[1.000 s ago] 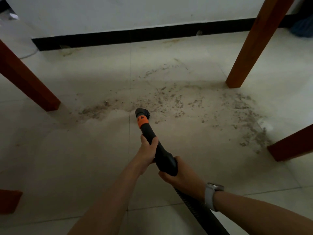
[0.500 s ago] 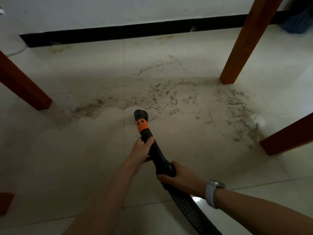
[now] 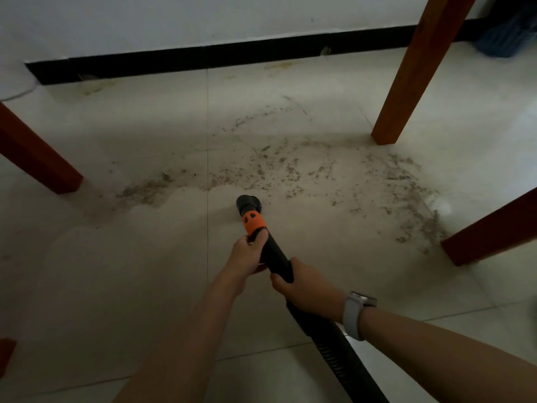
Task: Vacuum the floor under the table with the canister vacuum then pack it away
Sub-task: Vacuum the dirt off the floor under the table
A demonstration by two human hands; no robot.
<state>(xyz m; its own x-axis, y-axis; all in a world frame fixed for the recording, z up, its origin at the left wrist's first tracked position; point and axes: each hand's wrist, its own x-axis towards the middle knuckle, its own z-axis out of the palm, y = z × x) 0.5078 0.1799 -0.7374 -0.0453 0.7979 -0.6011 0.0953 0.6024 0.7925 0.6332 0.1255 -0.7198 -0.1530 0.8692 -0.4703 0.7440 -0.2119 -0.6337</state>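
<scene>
Vacuum: black plastic vacuum wand with orange collar (image 3: 263, 237), nozzle at centre, dirt scatter (image 3: 290, 173) at 12 o'clock.
Left hand (image 3: 247, 254): grasps wand below collar.
Right hand (image 3: 305, 286): grasps wand where ribbed black hose (image 3: 334, 353) begins.

My fingers (image 3: 255, 267) curl behind the vacuum handle (image 3: 274, 254), out of sight. The hose (image 3: 343, 356) runs off the bottom edge, and the canister is out of frame. Table legs (image 3: 418, 68) are cut off above. A blurred blue thing (image 3: 511, 33) sits top right.
</scene>
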